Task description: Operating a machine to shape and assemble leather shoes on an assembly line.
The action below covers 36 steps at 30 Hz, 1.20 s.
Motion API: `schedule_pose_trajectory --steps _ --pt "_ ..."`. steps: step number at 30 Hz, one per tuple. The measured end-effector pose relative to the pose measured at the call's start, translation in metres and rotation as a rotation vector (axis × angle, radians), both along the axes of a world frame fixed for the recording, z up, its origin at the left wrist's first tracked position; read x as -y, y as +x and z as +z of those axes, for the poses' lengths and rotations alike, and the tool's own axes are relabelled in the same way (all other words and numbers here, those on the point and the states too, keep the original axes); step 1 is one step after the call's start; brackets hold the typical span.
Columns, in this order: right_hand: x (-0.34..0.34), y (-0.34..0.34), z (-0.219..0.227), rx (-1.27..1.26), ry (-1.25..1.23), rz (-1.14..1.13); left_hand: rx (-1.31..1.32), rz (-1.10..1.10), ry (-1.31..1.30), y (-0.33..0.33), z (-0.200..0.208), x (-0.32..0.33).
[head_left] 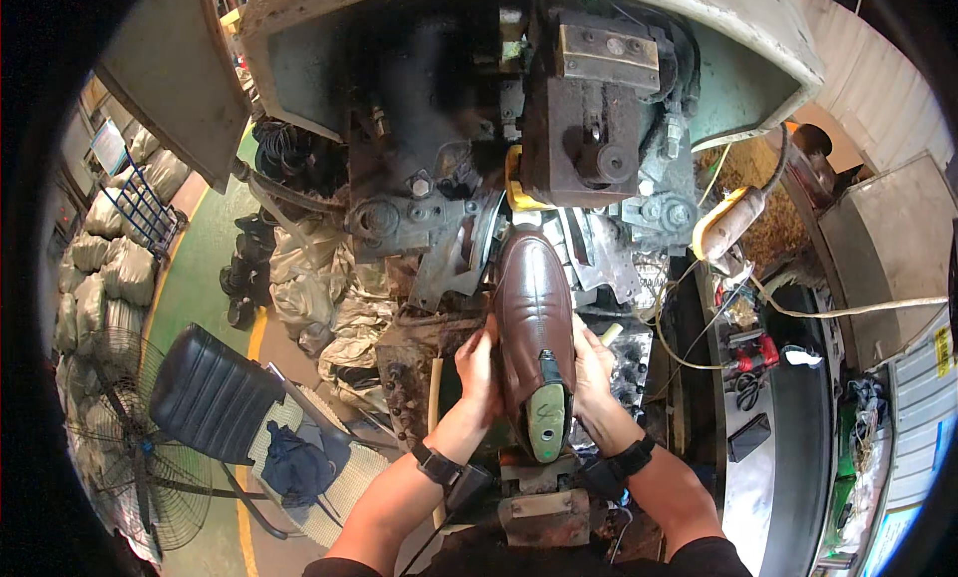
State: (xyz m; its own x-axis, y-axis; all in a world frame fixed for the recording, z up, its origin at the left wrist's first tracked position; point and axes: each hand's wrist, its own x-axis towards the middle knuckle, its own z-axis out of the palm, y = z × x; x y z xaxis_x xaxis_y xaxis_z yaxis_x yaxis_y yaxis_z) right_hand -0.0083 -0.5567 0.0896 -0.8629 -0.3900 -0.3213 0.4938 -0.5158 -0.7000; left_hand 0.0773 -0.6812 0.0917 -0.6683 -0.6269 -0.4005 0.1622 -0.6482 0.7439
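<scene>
Head view: L hand (477,372) closed on L side of brown shoe (534,297); R hand (594,372) closed on R side, same shoe. Fingertips partly hidden, exact finger placement n/v. Shoe loc.: ctr, in front of machine (589,128), upper facing up, toe twd machine, heel twd wearer. Toe is near yellow part (517,183); contact: cannot tell. Green last (548,422) fills shoe opening, hole visible nr heel end. Dark strap on ea. wrist.

R side: yellow control box (720,226) w/ cable; red tool (755,352) on bench, dark-handled scissors (746,389) just beside. L side: chair (215,392), black back, dark cloth (297,464) on seat; wire-guard fan (140,442) adjacent, pale sacks (128,270) beyond.
</scene>
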Motion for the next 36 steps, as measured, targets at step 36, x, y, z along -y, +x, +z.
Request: schedule_pose_trajectory --steps 36 --pt "-0.127 0.023 0.035 -1.175 1.075 0.359 0.059 -0.132 -1.201 0.053 0.042 -0.069"
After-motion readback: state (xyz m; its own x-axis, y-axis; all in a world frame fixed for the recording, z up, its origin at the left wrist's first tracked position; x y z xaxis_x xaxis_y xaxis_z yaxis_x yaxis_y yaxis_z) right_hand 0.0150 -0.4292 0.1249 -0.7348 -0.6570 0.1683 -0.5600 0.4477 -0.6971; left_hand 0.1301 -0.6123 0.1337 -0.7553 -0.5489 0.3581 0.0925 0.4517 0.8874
